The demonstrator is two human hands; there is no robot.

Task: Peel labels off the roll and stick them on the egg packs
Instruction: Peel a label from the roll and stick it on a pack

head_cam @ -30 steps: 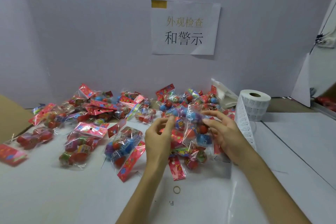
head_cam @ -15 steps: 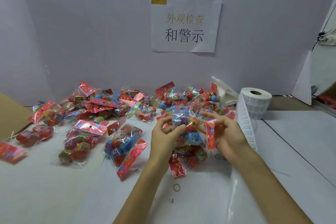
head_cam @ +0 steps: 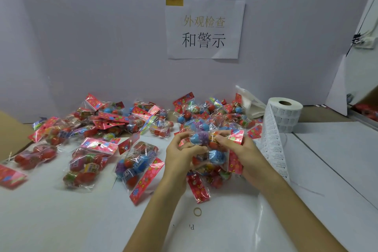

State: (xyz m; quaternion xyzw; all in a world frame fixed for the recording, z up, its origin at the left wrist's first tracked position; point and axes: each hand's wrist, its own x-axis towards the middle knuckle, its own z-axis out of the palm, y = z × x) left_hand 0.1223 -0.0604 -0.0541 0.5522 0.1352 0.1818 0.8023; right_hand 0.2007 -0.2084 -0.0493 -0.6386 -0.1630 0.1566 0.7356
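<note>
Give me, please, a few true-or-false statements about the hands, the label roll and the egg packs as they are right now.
1. The left hand and the right hand both hold the same egg pack. True.
2. A strip of labels trails from the label roll toward the person. True.
3. The label roll stands on the left hand's side of the table. False: it stands upright on the right hand's side.
4. The paper sign lies flat on the table. False: it hangs on the wall behind the table.
5. A rubber band lies on the table between the forearms. True.
</note>
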